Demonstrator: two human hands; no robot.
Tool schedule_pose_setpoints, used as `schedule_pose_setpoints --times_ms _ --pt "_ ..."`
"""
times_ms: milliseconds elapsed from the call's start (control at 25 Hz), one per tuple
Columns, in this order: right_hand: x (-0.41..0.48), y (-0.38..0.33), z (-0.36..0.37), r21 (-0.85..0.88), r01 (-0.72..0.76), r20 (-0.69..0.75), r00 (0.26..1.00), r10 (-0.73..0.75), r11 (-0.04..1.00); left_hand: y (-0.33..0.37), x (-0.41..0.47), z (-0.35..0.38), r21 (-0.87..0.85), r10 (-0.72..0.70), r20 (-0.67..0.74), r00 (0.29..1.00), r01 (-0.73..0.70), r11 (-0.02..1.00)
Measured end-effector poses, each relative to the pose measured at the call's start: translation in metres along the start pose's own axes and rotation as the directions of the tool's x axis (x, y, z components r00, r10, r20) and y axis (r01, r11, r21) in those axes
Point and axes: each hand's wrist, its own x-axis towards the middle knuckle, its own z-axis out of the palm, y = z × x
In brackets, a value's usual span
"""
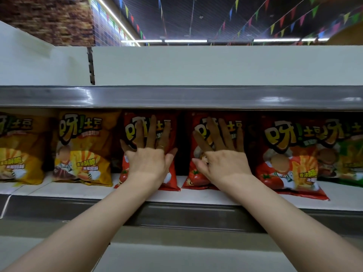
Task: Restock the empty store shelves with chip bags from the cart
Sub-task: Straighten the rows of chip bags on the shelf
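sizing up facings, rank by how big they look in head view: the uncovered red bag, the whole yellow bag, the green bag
1. uncovered red bag, sitting furthest forward
2. whole yellow bag
3. green bag, partly hidden and cut off by the frame edge, so unsure

thin ring (161, 147) on left hand (150, 161)

Lays the left hand (149, 156) flat, fingers spread, on a red chip bag (128, 126) standing near the front edge of the shelf (196, 197). Lays the right hand (223, 160) likewise on the neighbouring red chip bag (193, 177). Shows a third red chip bag (290, 160) just right, a green chip bag (350, 160) at the right end, a yellow chip bag (82, 150) just left, and a second yellow chip bag (19, 150) at the left end.
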Motion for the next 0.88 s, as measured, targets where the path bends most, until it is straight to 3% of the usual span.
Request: schedule_pose_setpoints --times_ms 80,160,320,400,480,520,600,680,760,880 --pt "0.001 0.002 0.008 -0.049 0.018 -0.153 0.988 -0.025 0.999 0.002 0.003 0.008 -0.085 0.051 -0.045 0.998 -0.055 0.995" --pt "-0.001 0.003 0.009 -0.01 0.06 -0.295 0.954 -0.06 0.998 0.005 0.003 0.008 -0.064 0.053 -0.004 0.999 -0.053 0.997" --pt "-0.006 0.0 -0.001 -0.035 0.039 -0.085 0.996 -0.042 0.999 0.006 -0.009 -0.01 0.016 0.006 0.065 0.998 -0.007 1.0" --pt "-0.006 0.002 -0.006 -0.056 0.046 -0.103 0.993 -0.052 0.997 0.006 -0.013 -0.015 0.053 0.007 0.011 1.0 -0.007 0.999" --pt "-0.011 -0.002 -0.013 -0.047 0.025 -0.186 0.982 -0.033 0.999 0.006 -0.012 -0.008 0.078 0.094 -0.131 0.987 -0.085 0.993" --pt "-0.013 -0.001 -0.009 -0.057 0.025 -0.277 0.96 -0.04 0.998 0.008 -0.013 -0.006 0.06 0.162 -0.246 0.956 -0.152 0.987" --pt "-0.018 0.008 -0.004 -0.011 0.052 -0.49 0.87 -0.05 0.999 0.017 -0.02 0.002 -0.041 0.308 -0.488 0.816 -0.375 0.926" --pt "-0.025 0.026 -0.006 0.039 0.039 -0.602 0.799 -0.008 0.998 0.038 -0.033 0.004 -0.14 0.381 -0.584 0.717 -0.551 0.823" --pt "-0.034 0.051 -0.013 0.09 -0.007 -0.656 0.752 0.065 0.996 0.067 -0.048 0.001 -0.273 0.413 -0.532 0.739 -0.612 0.742" --pt "-0.048 0.092 -0.021 0.159 -0.122 -0.659 0.726 0.198 0.98 0.11 -0.063 -0.006 -0.503 0.4 -0.371 0.838 -0.543 0.672"
